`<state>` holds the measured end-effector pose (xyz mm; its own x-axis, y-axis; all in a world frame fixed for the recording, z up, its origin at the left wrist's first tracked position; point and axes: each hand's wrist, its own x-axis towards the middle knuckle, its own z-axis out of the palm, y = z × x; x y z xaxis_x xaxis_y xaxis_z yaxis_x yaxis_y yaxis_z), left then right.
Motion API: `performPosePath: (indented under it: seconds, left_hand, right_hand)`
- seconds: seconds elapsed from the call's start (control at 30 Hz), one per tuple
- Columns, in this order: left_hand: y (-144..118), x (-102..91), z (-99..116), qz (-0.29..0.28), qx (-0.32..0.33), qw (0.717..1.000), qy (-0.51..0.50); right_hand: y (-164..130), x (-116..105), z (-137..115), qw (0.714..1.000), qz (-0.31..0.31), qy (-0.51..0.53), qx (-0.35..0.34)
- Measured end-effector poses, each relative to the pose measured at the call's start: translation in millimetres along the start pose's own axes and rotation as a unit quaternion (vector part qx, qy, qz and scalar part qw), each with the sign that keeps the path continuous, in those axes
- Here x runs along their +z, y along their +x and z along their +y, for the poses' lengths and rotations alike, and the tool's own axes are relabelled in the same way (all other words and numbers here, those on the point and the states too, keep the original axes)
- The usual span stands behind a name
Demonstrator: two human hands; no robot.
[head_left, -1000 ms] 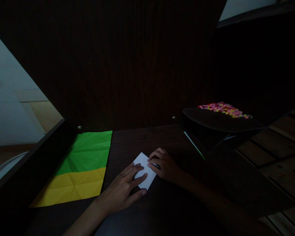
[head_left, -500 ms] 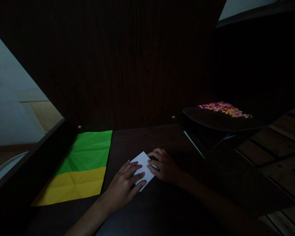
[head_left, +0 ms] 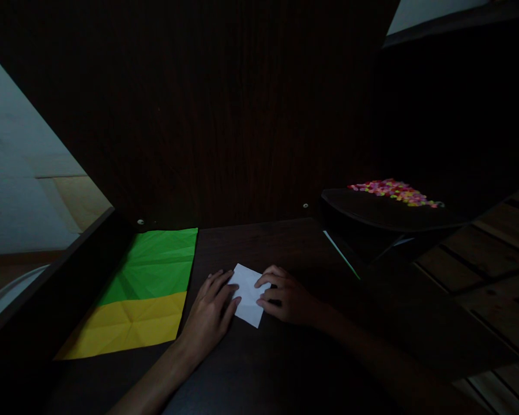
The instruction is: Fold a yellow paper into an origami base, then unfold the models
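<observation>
A small folded square of white paper (head_left: 248, 294) lies on the dark surface between my hands, turned a little askew. My left hand (head_left: 211, 308) holds its left edge, the thumb and index fingertips on the paper. At the right edge, my right hand (head_left: 283, 295) has its curled fingers and thumb on the paper. Left of my hands are a green sheet (head_left: 155, 265) and a yellow sheet (head_left: 125, 325), both creased and lying flat next to each other.
A dark upright panel (head_left: 242, 115) stands behind the work surface. On a curved shelf (head_left: 363, 210) at the right lies a heap of small colourful pieces (head_left: 395, 192). A thin white-green strip (head_left: 341, 255) lies below it. A low dark side board (head_left: 56, 271) borders the left.
The white paper has been turned on the surface. My left hand has drawn back from across the paper to its left edge; my right hand stays at the right edge.
</observation>
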<state>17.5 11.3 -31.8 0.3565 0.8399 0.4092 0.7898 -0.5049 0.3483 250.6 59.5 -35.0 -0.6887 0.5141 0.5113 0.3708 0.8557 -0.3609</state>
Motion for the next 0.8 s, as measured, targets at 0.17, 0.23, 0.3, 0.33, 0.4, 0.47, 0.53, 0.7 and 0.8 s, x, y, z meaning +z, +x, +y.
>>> performPosePath:
  seconds: [0.17, 0.23, 0.3, 0.33, 0.4, 0.47, 0.53, 0.7, 0.8]
  left_hand:
    - [-2.5, 4.4, -3.7, 0.021, -0.057, 0.998, 0.0]
    - [-2.5, 5.1, -4.0, 0.013, -0.06, 0.998, -0.006]
    - [-2.3, 5.3, -3.8, 0.006, -0.054, 0.998, -0.019]
    - [-2.3, 5.4, -3.6, 0.007, -0.05, 0.998, -0.025]
    - [-2.6, 5.6, -3.2, 0.016, -0.046, 0.998, -0.029]
    - [-3.2, 5.6, -2.7, 0.023, -0.045, 0.998, -0.025]
    - [-3.2, 5.1, -2.0, 0.027, -0.043, 0.998, -0.023]
    - [-1.4, 2.4, -0.9, 0.031, -0.041, 0.997, -0.051]
    - [-1.5, 2.4, -1.1, 0.031, -0.038, 0.997, -0.066]
  right_hand:
    - [-0.1, 0.6, 0.5, 1.0, -0.002, 0.001, 0.007]
    - [-0.4, 0.8, 0.6, 1.0, -0.002, -0.004, 0.008]
    - [-0.4, 0.6, 0.5, 1.0, -0.004, -0.006, 0.01]
    - [-0.3, 0.3, 0.3, 1.0, -0.006, -0.008, 0.012]
    - [0.2, -0.6, -0.4, 1.0, -0.011, -0.014, 0.014]
    - [0.9, -1.5, -1.1, 1.0, -0.014, -0.023, 0.011]
    - [1.3, -2.2, -1.6, 0.999, -0.014, -0.03, 0.006]
    - [1.2, -1.9, -1.2, 1.0, -0.008, -0.021, 0.007]
    - [0.7, -1.3, -0.3, 1.0, 0.0, -0.016, 0.005]
